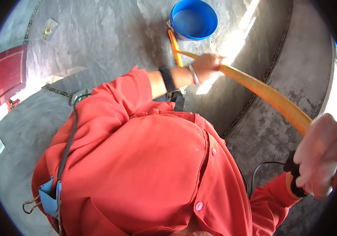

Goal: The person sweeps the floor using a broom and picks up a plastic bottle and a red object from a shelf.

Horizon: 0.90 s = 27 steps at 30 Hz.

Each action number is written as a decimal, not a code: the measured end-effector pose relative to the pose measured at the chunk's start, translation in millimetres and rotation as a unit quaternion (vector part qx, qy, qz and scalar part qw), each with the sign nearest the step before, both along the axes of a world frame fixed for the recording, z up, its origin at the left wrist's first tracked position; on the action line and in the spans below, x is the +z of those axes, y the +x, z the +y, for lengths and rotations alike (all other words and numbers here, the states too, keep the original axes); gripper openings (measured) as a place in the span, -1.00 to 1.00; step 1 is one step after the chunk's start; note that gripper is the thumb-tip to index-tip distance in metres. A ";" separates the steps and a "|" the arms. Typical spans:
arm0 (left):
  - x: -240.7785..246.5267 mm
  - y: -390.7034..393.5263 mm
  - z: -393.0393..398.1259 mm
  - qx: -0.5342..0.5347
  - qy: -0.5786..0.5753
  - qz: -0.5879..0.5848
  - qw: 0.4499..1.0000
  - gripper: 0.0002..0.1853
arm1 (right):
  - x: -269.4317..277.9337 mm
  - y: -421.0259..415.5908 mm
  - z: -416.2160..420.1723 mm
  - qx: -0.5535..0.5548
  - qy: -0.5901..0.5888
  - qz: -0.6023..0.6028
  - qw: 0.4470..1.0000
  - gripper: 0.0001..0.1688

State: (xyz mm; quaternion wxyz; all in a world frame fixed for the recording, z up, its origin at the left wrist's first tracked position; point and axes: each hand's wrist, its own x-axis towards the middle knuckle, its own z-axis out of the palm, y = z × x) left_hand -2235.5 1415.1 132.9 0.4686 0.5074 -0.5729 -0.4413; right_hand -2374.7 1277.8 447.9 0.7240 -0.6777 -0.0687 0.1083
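My left hand (208, 67), with a silver bracelet and a black band at the wrist, is closed around a long yellow-orange pole (264, 93). The pole's far end meets an orange crossbar head (174, 48), like that of a squeegee or mop, just beside a blue plastic bucket (193, 22). My right hand (319, 156), in a thin whitish glove and blurred, grips the pole's near end at the right. The bucket's inside looks pale and greyish; whether it holds liquid is unclear.
Grey mottled floor (106, 38) carries dark patterned border strips (274, 59) and bright sunlight. A dark red panelled door (7, 73) stands at the left. A small plate or tray (49, 29) lies at the upper left. A black cable (262, 163) runs near my right arm.
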 end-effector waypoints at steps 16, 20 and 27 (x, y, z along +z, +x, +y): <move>-64.3 38.5 15.0 -0.257 0.059 -0.076 0.961 -0.84 | -85.6 1.1 99.5 -0.446 -0.031 0.035 0.894 -0.78; -76.0 82.3 25.0 -0.132 -0.001 -0.212 0.968 -0.80 | -104.3 -5.8 94.6 -0.410 0.013 0.002 0.912 -0.87; -83.3 64.9 20.9 -0.033 -0.041 -0.283 0.958 -0.83 | -116.9 -61.9 85.4 -0.444 0.037 -0.030 0.895 -0.88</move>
